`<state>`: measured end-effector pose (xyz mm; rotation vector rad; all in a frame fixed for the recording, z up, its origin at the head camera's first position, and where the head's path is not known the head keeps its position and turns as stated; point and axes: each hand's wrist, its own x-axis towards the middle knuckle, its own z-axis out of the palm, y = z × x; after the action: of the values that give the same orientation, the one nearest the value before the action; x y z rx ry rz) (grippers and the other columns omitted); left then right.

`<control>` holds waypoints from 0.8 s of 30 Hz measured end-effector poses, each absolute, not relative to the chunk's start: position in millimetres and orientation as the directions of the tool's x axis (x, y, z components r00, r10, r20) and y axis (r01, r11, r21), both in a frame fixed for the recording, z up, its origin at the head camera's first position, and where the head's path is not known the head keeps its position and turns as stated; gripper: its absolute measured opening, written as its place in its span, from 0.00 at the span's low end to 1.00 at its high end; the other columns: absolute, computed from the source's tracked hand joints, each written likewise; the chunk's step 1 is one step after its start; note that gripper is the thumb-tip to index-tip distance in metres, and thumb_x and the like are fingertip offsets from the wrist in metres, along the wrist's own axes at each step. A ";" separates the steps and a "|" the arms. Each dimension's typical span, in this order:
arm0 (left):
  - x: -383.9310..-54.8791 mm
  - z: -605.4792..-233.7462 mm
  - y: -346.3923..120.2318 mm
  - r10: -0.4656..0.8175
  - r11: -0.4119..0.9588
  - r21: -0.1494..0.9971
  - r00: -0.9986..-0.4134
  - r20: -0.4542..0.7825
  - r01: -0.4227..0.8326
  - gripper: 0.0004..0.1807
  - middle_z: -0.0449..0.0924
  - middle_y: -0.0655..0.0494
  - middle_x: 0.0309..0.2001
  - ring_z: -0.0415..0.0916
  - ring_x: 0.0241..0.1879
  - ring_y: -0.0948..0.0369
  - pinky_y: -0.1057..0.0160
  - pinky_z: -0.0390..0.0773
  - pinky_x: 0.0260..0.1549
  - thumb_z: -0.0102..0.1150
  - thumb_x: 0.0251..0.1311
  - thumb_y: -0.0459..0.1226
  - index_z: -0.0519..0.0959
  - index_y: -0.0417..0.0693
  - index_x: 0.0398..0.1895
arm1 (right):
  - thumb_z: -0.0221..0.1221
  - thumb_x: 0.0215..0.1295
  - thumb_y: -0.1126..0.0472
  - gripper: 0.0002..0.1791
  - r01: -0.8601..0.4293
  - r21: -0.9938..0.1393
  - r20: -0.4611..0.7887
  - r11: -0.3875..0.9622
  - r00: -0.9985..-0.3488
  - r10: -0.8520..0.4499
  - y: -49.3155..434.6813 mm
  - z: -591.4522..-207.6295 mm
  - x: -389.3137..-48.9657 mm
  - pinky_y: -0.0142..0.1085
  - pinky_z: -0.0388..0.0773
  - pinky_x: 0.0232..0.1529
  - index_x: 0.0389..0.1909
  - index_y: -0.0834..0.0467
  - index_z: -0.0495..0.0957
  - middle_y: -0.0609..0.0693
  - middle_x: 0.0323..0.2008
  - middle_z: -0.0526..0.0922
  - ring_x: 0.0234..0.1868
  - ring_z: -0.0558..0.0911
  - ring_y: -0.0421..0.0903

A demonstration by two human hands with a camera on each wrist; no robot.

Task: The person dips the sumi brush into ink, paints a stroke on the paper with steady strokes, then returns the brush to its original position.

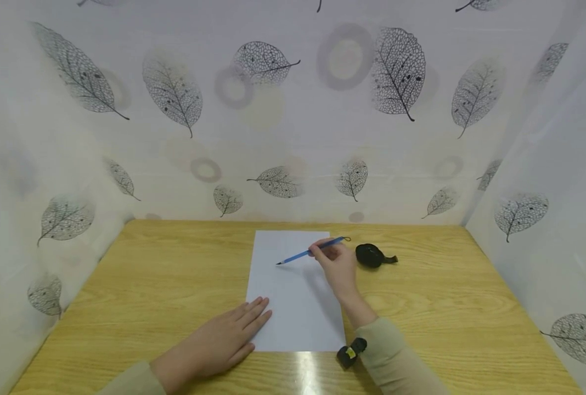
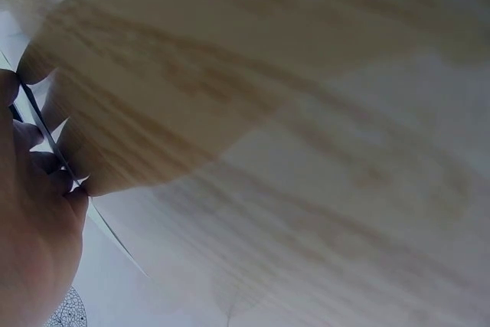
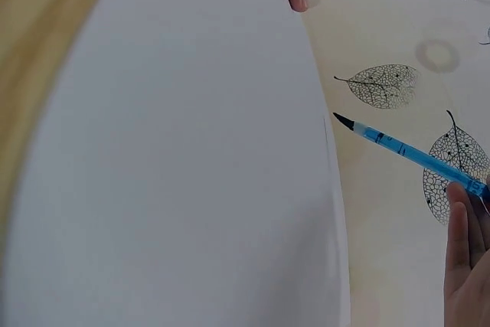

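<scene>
A blank white sheet of paper [image 1: 293,307] lies on the wooden table. My left hand [image 1: 224,337] rests on its lower left edge with fingers extended; the left wrist view shows that hand [image 2: 38,227] at its far left. Above the upper part of the sheet, my right hand [image 1: 338,269] pinches a blue writing brush [image 1: 300,255], held slanted with its dark tip pointing left. In the right wrist view the brush [image 3: 413,155] shows a black pointed tip and a blue barrel with small dark marks. Whether the tip touches the paper I cannot tell.
Just right of my right hand stands a small black dish with a short handle [image 1: 370,255]. The wooden table [image 1: 164,280] is bordered at the back and sides by white cloth [image 1: 303,131] printed with leaves. A black wrist device [image 1: 351,353] sits by the right sleeve.
</scene>
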<state>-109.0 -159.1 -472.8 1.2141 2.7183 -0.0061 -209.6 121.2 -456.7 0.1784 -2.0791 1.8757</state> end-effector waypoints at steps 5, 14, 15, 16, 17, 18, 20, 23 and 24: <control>-109.6 -472.2 -158.7 0.733 0.677 0.083 -0.661 -0.159 0.731 0.35 0.49 0.54 0.87 0.51 0.86 0.55 0.51 0.63 0.82 0.40 0.84 0.52 0.55 0.51 0.86 | 0.70 0.66 0.71 0.05 -0.299 -0.947 0.313 0.119 -0.942 0.125 118.5 -456.3 -209.8 0.24 0.86 0.37 0.38 0.71 0.87 0.71 0.35 0.90 0.32 0.91 0.41; -110.1 -472.8 -158.1 0.726 0.684 0.084 -0.666 -0.174 0.724 0.35 0.48 0.55 0.88 0.50 0.86 0.56 0.51 0.63 0.82 0.41 0.83 0.53 0.54 0.52 0.87 | 0.70 0.66 0.71 0.04 -0.260 -0.954 0.279 0.150 -0.953 0.122 115.6 -455.1 -208.4 0.24 0.85 0.38 0.38 0.69 0.87 0.69 0.35 0.91 0.34 0.91 0.47; -109.9 -472.5 -158.0 0.725 0.685 0.084 -0.666 -0.173 0.724 0.35 0.48 0.55 0.88 0.50 0.86 0.56 0.51 0.63 0.82 0.41 0.83 0.53 0.54 0.52 0.87 | 0.70 0.66 0.71 0.04 -0.256 -0.954 0.276 0.152 -0.954 0.121 115.5 -455.1 -208.3 0.24 0.85 0.38 0.38 0.68 0.87 0.68 0.35 0.91 0.34 0.91 0.47; -109.6 -472.3 -158.0 0.726 0.684 0.082 -0.666 -0.170 0.725 0.35 0.49 0.55 0.87 0.51 0.86 0.56 0.51 0.64 0.82 0.41 0.83 0.53 0.54 0.52 0.87 | 0.70 0.66 0.70 0.04 -0.255 -0.955 0.274 0.154 -0.954 0.121 115.6 -455.6 -208.2 0.24 0.85 0.38 0.38 0.68 0.87 0.68 0.34 0.91 0.34 0.91 0.48; -109.2 -472.0 -157.9 0.727 0.684 0.080 -0.666 -0.166 0.726 0.35 0.49 0.54 0.87 0.51 0.86 0.56 0.51 0.64 0.82 0.41 0.83 0.53 0.55 0.52 0.87 | 0.70 0.66 0.70 0.04 -0.254 -0.955 0.274 0.155 -0.954 0.121 115.7 -456.1 -208.2 0.24 0.84 0.38 0.38 0.68 0.87 0.68 0.34 0.91 0.34 0.92 0.49; -108.9 -471.9 -157.9 0.727 0.683 0.077 -0.667 -0.164 0.726 0.35 0.49 0.54 0.87 0.51 0.86 0.56 0.51 0.64 0.81 0.41 0.83 0.52 0.55 0.52 0.87 | 0.71 0.67 0.69 0.04 -0.254 -0.954 0.274 0.157 -0.954 0.120 115.7 -456.6 -208.2 0.24 0.84 0.38 0.38 0.68 0.87 0.68 0.34 0.91 0.35 0.92 0.51; -108.7 -471.9 -157.9 0.728 0.682 0.077 -0.666 -0.159 0.727 0.35 0.50 0.54 0.87 0.51 0.86 0.55 0.51 0.64 0.81 0.42 0.83 0.52 0.55 0.51 0.86 | 0.71 0.67 0.69 0.04 -0.256 -0.953 0.276 0.163 -0.954 0.119 115.9 -457.9 -208.2 0.24 0.84 0.38 0.38 0.68 0.87 0.68 0.34 0.91 0.35 0.92 0.52; -108.6 -471.8 -158.1 0.729 0.682 0.079 -0.666 -0.160 0.727 0.35 0.50 0.54 0.87 0.52 0.86 0.56 0.51 0.64 0.81 0.42 0.83 0.52 0.55 0.51 0.86 | 0.71 0.67 0.69 0.04 -0.251 -0.951 0.274 0.181 -0.954 0.119 115.9 -458.6 -208.6 0.23 0.84 0.38 0.37 0.67 0.87 0.67 0.34 0.91 0.36 0.92 0.54; -108.8 -471.7 -158.1 0.729 0.682 0.081 -0.665 -0.161 0.727 0.35 0.50 0.54 0.87 0.51 0.86 0.56 0.51 0.64 0.81 0.42 0.83 0.52 0.55 0.52 0.86 | 0.70 0.67 0.69 0.04 -0.248 -0.950 0.273 0.188 -0.955 0.119 115.9 -458.6 -208.8 0.23 0.84 0.38 0.37 0.67 0.87 0.67 0.34 0.91 0.36 0.92 0.55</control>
<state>-108.8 -158.1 -471.7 1.1861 2.7125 0.0141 -208.8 115.9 -458.6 0.1229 -2.1818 1.8326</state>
